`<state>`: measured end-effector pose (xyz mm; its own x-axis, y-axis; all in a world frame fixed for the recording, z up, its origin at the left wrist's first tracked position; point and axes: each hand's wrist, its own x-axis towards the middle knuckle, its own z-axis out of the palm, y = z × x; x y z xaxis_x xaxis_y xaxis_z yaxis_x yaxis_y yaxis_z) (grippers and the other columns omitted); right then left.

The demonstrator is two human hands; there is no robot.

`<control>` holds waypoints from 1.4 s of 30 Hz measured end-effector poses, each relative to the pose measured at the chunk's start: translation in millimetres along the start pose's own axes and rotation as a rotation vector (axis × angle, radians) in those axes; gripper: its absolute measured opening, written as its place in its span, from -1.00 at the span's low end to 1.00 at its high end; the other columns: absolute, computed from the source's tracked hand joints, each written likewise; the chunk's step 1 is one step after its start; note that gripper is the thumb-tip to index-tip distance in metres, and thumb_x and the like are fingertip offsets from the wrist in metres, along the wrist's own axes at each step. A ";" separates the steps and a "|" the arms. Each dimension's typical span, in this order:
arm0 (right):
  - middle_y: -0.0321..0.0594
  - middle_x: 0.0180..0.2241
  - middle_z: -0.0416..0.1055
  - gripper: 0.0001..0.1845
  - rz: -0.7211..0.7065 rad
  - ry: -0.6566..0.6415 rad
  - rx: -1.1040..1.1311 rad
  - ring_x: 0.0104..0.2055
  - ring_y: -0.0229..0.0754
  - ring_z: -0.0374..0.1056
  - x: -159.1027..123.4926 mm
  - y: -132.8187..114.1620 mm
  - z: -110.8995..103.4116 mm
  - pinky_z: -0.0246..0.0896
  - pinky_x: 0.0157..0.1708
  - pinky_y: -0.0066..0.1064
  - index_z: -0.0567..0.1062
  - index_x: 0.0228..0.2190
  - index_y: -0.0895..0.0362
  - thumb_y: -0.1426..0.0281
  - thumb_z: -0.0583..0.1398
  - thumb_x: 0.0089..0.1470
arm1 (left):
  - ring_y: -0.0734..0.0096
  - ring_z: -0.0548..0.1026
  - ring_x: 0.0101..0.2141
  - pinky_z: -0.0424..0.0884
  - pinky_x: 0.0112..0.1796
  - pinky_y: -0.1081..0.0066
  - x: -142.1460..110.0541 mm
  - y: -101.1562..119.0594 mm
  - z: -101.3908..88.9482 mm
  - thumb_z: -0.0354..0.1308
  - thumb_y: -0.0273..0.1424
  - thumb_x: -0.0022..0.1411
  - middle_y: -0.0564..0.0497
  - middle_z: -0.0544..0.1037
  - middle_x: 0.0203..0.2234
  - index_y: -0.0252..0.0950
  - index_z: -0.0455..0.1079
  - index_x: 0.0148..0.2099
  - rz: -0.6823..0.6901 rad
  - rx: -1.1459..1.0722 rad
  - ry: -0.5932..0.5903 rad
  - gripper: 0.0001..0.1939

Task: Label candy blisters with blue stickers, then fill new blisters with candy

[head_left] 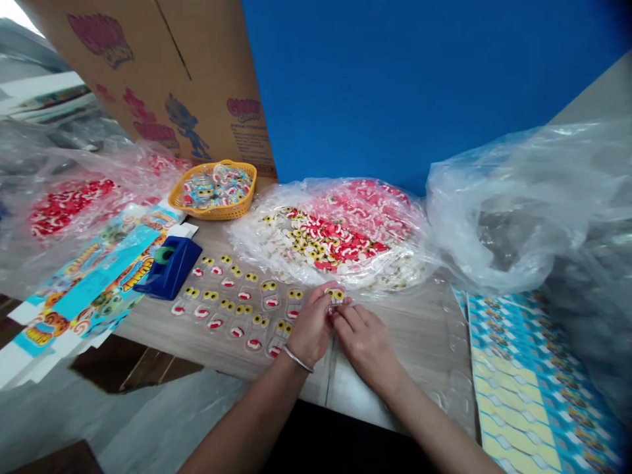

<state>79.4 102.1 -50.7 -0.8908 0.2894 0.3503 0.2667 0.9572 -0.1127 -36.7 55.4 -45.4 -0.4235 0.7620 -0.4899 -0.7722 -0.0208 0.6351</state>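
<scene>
My left hand (311, 328) is closed on a small clear plastic blister with yellow googly eyes (336, 296), held up above the table. The fingers of my right hand (368, 345) are pinched together at its lower edge, partly hiding it. To the left lie rows of similar clear blisters (243, 309), each with yellow eyes and a red-and-white mouth piece. Just behind my hands, an open plastic bag (340, 243) holds many loose eye pieces and red-and-white mouth pieces.
A yellow basket (212, 212) of filled blisters stands at the back left, near a blue tape dispenser (170, 266) and flat printed cardboard (99, 280). Printed sheets (513, 395) lie right, below a clear bag (518, 197). A large carton (197, 79) and blue panel (395, 85) stand behind.
</scene>
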 end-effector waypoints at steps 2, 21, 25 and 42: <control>0.00 -0.09 0.47 -0.74 -0.073 0.016 -0.052 -0.15 -0.01 0.33 -6.4 -0.5 0.7 0.25 -0.25 -0.22 0.49 -0.09 0.23 0.51 0.07 0.25 | 0.32 0.56 -0.26 0.41 -0.28 0.41 -0.5 2.9 -1.9 0.17 -0.42 0.06 -0.09 0.55 -0.17 -0.29 0.37 -0.05 -0.001 0.036 0.031 -0.66; -0.13 -0.36 0.40 -0.84 -0.180 -0.092 -0.064 -0.33 -0.13 0.29 -12.5 -7.1 27.5 0.21 -0.33 -0.27 0.48 -0.25 0.21 0.53 0.09 0.25 | 0.17 0.55 -0.14 0.43 -0.06 0.18 -27.9 23.2 -61.9 0.15 -0.22 0.20 -0.13 0.59 -0.16 -0.25 0.43 0.01 0.344 0.781 0.250 -0.63; -0.14 -0.34 0.39 -0.87 -0.163 -0.126 -0.038 -0.30 -0.13 0.29 -4.1 -9.5 40.5 0.19 -0.27 -0.26 0.47 -0.24 0.19 0.51 0.11 0.25 | 0.21 0.57 -0.23 0.46 -0.13 0.21 -41.0 41.1 -68.4 0.13 -0.15 0.21 -0.10 0.60 -0.26 -0.28 0.40 0.05 0.385 0.844 0.312 -0.57; -0.21 -0.35 0.44 -0.79 0.184 -0.110 0.150 -0.32 -0.20 0.33 -35.7 12.6 -6.3 0.18 -0.30 -0.39 0.44 -0.32 0.14 0.37 0.05 0.30 | 0.25 0.56 -0.21 0.42 -0.04 0.19 -33.7 25.3 -53.0 0.17 -0.07 0.17 -0.02 0.62 -0.22 -0.16 0.42 0.07 0.346 0.925 0.196 -0.52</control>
<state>116.9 103.9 -58.7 -0.8690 0.4484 0.2091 0.3778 0.8743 -0.3047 -67.0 -5.0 -44.4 -0.6898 0.6872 -0.2279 0.0434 0.3535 0.9344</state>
